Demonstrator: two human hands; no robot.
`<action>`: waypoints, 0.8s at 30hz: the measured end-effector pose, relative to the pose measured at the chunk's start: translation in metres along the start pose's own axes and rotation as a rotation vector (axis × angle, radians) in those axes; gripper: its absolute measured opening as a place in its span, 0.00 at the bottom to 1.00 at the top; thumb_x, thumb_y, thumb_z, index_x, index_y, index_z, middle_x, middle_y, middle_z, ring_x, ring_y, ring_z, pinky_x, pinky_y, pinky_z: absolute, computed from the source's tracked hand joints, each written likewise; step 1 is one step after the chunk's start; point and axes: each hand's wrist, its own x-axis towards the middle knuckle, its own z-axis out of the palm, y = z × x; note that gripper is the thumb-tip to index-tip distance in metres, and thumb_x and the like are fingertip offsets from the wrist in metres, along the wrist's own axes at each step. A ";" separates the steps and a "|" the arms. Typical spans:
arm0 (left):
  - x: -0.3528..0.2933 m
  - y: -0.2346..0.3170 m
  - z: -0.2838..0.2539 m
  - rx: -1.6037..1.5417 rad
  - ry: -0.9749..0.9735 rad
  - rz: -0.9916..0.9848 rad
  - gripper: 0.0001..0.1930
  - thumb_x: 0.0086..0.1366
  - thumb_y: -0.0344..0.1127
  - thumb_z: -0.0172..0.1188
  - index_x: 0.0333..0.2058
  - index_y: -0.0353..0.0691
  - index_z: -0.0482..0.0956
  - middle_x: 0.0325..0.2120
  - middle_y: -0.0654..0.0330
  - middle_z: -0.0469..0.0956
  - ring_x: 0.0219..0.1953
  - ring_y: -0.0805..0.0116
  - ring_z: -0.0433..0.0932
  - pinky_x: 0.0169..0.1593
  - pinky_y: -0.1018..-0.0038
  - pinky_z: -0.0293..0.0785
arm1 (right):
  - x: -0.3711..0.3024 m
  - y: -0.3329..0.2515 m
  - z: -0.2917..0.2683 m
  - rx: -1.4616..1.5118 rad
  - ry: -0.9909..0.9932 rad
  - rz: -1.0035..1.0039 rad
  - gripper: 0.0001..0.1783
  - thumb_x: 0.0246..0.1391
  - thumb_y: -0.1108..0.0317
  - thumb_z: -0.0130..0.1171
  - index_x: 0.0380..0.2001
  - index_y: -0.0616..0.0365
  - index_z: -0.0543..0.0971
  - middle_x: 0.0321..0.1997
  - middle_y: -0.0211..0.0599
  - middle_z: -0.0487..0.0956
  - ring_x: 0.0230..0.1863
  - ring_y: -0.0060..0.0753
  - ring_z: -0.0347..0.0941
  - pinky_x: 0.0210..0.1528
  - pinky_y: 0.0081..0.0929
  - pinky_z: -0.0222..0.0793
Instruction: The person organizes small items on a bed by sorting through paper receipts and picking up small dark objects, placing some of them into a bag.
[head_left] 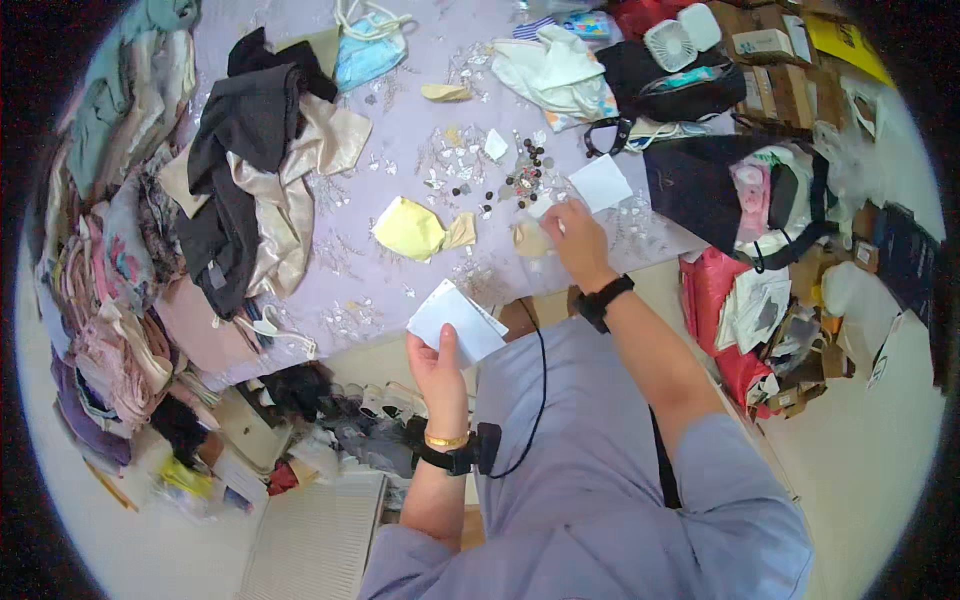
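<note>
My left hand [438, 372] grips a small stack of white paper sheets [455, 318] at the table's front edge, thumb on top. Further right, my right hand [580, 240] is bent into a pinch over the tabletop. What its fingertips hold, if anything, is too small to make out. Beside the thumb lies a small beige piece [530, 239], perhaps a little pouch. A white sheet [601, 183] lies just beyond that hand. Ahead of it are scattered dark beads or buttons [527, 165]. A crumpled yellow paper [408, 228] rests left of them, between the hands.
Dark and cream garments [245, 190] are heaped on the left, with piled clothes [105, 290] beyond. At the back right lie a white cloth [555, 75], a black pouch [660, 90] and a small white fan [680, 38]. A dark bag [700, 185] sits at the right edge.
</note>
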 end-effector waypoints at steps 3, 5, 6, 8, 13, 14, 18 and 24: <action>-0.007 0.005 0.000 0.025 -0.042 0.043 0.14 0.61 0.29 0.53 0.45 0.35 0.66 0.40 0.61 0.72 0.41 0.74 0.69 0.47 0.77 0.65 | -0.033 0.000 -0.031 0.095 0.101 -0.056 0.07 0.46 0.66 0.56 0.27 0.57 0.72 0.31 0.40 0.70 0.34 0.46 0.69 0.36 0.37 0.65; -0.012 0.014 0.012 0.056 -0.082 0.092 0.14 0.61 0.30 0.53 0.45 0.36 0.66 0.40 0.61 0.72 0.41 0.74 0.69 0.46 0.77 0.65 | -0.062 0.011 -0.060 0.150 0.082 -0.084 0.07 0.46 0.66 0.56 0.25 0.57 0.71 0.28 0.40 0.70 0.34 0.46 0.68 0.35 0.37 0.65; -0.016 0.020 0.020 0.064 -0.101 0.105 0.14 0.61 0.29 0.53 0.46 0.35 0.66 0.40 0.61 0.72 0.41 0.75 0.69 0.46 0.77 0.65 | -0.076 0.020 -0.074 0.145 0.097 -0.127 0.08 0.46 0.66 0.56 0.25 0.57 0.72 0.28 0.40 0.70 0.33 0.46 0.68 0.35 0.37 0.65; -0.026 0.032 0.036 0.077 -0.157 0.132 0.14 0.61 0.29 0.53 0.46 0.35 0.65 0.40 0.60 0.72 0.41 0.75 0.70 0.45 0.77 0.66 | -0.106 0.038 -0.103 0.137 0.148 -0.156 0.08 0.46 0.65 0.57 0.25 0.58 0.72 0.28 0.40 0.71 0.32 0.45 0.68 0.35 0.36 0.65; -0.055 0.048 0.079 0.151 -0.240 0.215 0.13 0.62 0.29 0.52 0.45 0.35 0.65 0.39 0.61 0.72 0.40 0.76 0.70 0.44 0.78 0.66 | -0.182 0.083 -0.183 0.310 -0.053 0.286 0.08 0.47 0.69 0.58 0.26 0.61 0.72 0.26 0.38 0.74 0.29 0.34 0.71 0.33 0.28 0.66; -0.065 0.049 0.091 0.127 -0.274 0.201 0.13 0.61 0.28 0.53 0.45 0.35 0.66 0.39 0.61 0.72 0.40 0.75 0.70 0.44 0.78 0.66 | -0.196 0.091 -0.199 0.320 -0.028 0.294 0.08 0.47 0.69 0.58 0.26 0.61 0.72 0.26 0.38 0.74 0.29 0.34 0.71 0.33 0.28 0.66; -0.120 0.048 0.143 0.216 -0.328 0.279 0.13 0.60 0.27 0.53 0.44 0.35 0.66 0.39 0.61 0.72 0.40 0.75 0.70 0.44 0.78 0.66 | -0.248 0.132 -0.249 0.421 0.142 0.290 0.10 0.49 0.64 0.57 0.28 0.61 0.73 0.26 0.40 0.75 0.28 0.36 0.71 0.32 0.30 0.66; -0.238 0.027 0.236 0.345 -0.576 0.226 0.11 0.60 0.26 0.53 0.42 0.34 0.68 0.37 0.62 0.73 0.38 0.76 0.71 0.42 0.78 0.68 | -0.317 0.193 -0.336 0.672 0.249 0.226 0.10 0.52 0.65 0.55 0.33 0.61 0.75 0.24 0.35 0.77 0.25 0.25 0.71 0.30 0.24 0.65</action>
